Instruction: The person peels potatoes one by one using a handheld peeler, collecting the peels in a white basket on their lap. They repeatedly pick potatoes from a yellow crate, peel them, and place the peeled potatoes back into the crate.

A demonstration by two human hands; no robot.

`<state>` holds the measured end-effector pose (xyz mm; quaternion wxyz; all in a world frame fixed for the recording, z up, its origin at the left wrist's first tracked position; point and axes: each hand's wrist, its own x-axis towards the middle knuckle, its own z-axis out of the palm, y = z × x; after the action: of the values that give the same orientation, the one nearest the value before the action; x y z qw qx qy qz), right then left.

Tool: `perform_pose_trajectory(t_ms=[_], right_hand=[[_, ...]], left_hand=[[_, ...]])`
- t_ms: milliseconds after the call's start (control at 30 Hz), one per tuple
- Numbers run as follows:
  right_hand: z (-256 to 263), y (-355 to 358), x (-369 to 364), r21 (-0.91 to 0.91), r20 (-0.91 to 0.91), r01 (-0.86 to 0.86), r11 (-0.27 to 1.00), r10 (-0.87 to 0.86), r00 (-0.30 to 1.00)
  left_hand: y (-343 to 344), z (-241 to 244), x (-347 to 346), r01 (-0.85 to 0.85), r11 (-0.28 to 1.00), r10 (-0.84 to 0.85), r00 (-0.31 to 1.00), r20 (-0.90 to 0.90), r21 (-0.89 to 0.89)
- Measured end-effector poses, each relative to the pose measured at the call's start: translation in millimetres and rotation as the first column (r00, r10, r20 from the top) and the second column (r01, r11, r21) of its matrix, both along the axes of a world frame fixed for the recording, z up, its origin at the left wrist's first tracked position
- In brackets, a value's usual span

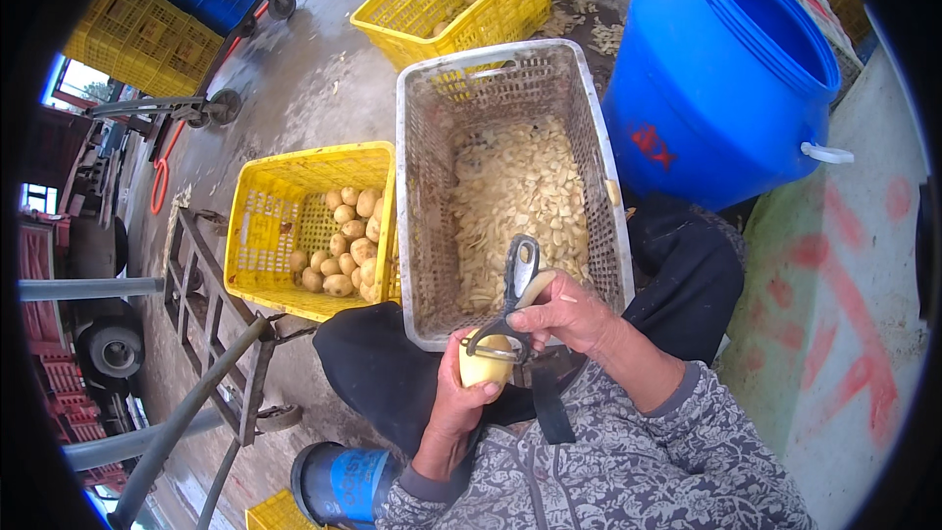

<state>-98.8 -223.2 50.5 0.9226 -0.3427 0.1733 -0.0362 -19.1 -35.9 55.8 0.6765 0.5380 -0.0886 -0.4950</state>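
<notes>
My left hand (458,391) is wrapped around a pale, peeled potato (484,372) above my lap. In my right hand (570,316) is a Y-shaped peeler (518,276) with a dark handle, its metal blade lying across the top of the potato. A strip of something pale shows by my right fingers. Just beyond my hands stands a grey plastic crate (508,55) with perforated walls. Potato peelings (526,191) cover its bottom. To its left, a yellow crate (276,169) holds several unpeeled potatoes (353,250).
A blue plastic barrel (692,88) stands at the right, beside a pale wall panel with red paint (824,324). Farther off is another yellow crate (471,22) with potatoes. A metal hand cart (221,324) lies at the left. Near my left elbow sits a dark bucket (342,486).
</notes>
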Motion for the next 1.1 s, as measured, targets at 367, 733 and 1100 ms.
perform_pose_trajectory(t_ms=[367,733,1100], right_hand=[[-7.0,-20.3,4.2,-0.048,-0.071,0.216,0.975,-0.219,0.973],[12.7,29.8,3.1,-0.285,0.0,-0.091,0.954,0.095,0.995],[-52.7,-36.7,5.5,-0.95,-0.299,-0.254,0.18,-0.301,0.905]], left_hand=[[-1.9,-3.1,1.5,-0.035,0.994,0.025,0.994,-0.107,-0.1],[2.4,-12.2,-1.6,-0.298,0.945,0.328,0.858,-0.396,0.136],[-2.7,1.7,1.4,-0.127,0.982,0.06,0.91,-0.41,-0.139]])
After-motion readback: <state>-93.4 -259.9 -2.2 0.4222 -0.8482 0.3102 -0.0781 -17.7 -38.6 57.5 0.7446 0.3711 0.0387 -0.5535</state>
